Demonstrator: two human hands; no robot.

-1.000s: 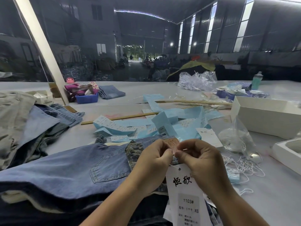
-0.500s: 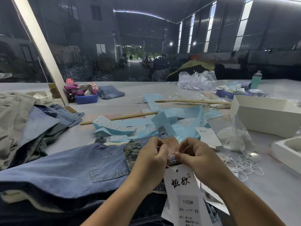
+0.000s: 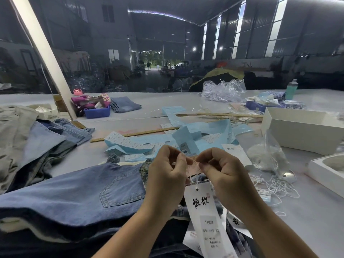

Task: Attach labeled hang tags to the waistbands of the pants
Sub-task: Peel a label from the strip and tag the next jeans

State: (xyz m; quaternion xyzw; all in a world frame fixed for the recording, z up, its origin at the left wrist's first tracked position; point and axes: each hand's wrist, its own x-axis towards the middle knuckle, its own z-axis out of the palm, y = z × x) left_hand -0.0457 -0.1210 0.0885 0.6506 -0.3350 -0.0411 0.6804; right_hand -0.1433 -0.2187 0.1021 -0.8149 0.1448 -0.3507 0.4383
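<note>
Blue denim pants [image 3: 78, 190] lie flat in front of me, back pocket up, waistband toward the middle of the table. A white hang tag [image 3: 205, 211] with black characters and a size label hangs below my hands on a thin white string [image 3: 194, 178]. My left hand [image 3: 167, 175] and my right hand [image 3: 221, 170] are raised just above the waistband, fingers curled, each pinching an end of that string. The brown waistband patch [image 3: 193, 165] shows between my hands.
Blue label sheets [image 3: 188, 140] and a wooden ruler [image 3: 134, 135] lie beyond my hands. A bag of white strings [image 3: 268, 157] and loose strings [image 3: 275, 187] sit right, by white boxes [image 3: 301, 131]. More jeans [image 3: 37, 144] are piled left; a blue bin [image 3: 96, 112] stands farther back.
Both hands have lifted slightly off the waistband and moved a little apart, drawing the tag's string up between them. The tag now hangs from the string below my hands.
</note>
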